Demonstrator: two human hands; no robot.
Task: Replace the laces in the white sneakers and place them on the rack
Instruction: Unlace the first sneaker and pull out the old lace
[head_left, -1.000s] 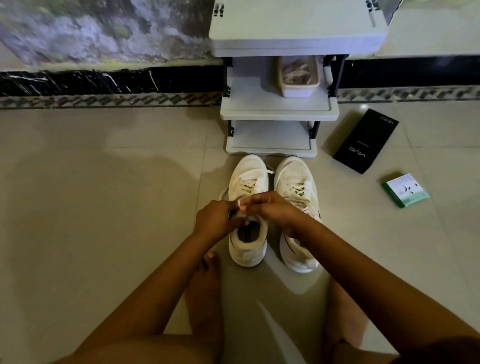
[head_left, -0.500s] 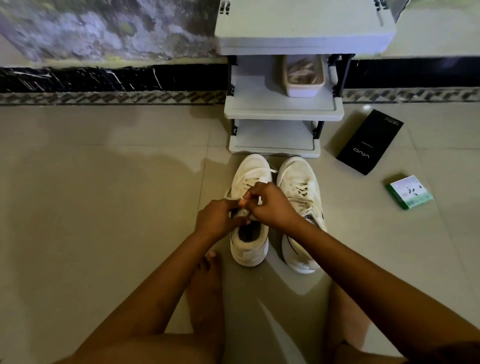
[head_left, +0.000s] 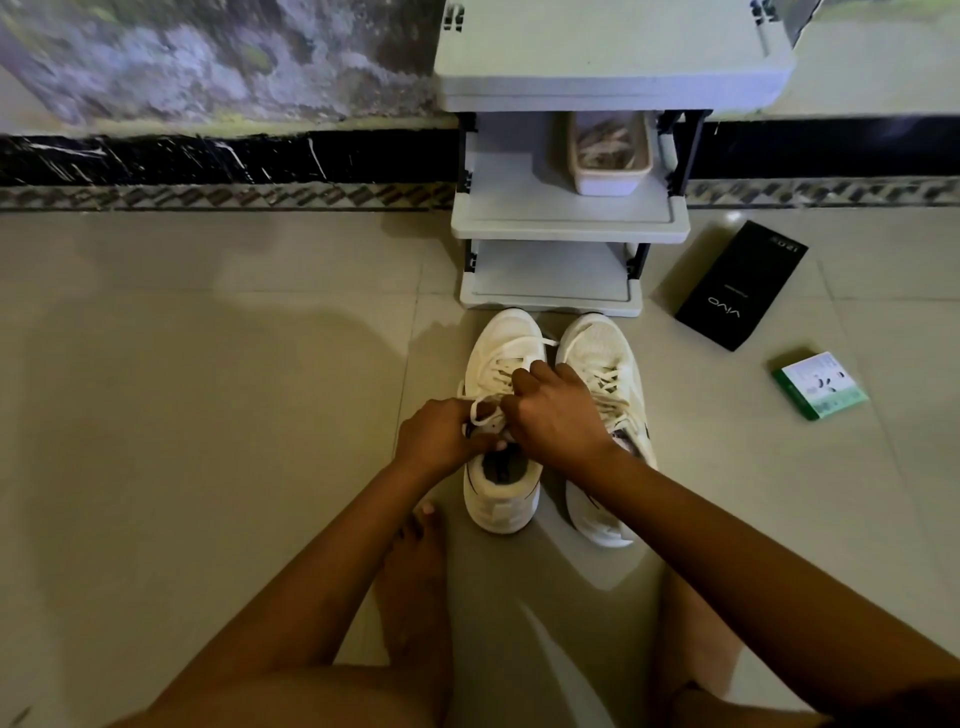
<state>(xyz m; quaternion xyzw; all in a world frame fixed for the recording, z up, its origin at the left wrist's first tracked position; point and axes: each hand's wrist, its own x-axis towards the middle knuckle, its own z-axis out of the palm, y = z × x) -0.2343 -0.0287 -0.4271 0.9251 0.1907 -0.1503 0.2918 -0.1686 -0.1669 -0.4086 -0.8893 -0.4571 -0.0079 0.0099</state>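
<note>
Head view: our left hand (head_left: 435, 436) and right hand (head_left: 558, 413) both pinching the lace (head_left: 485, 410), knot hidden under our fingers.

Two white sneakers (head_left: 519, 415) stand side by side on the floor. One rack (head_left: 566, 218) has three shelves. One tub (head_left: 609, 156) sits on its middle shelf. One black box (head_left: 740, 286) and one green-edged box (head_left: 820, 385) lie nearby. Two hands (head_left: 556, 415) are visible.
</note>
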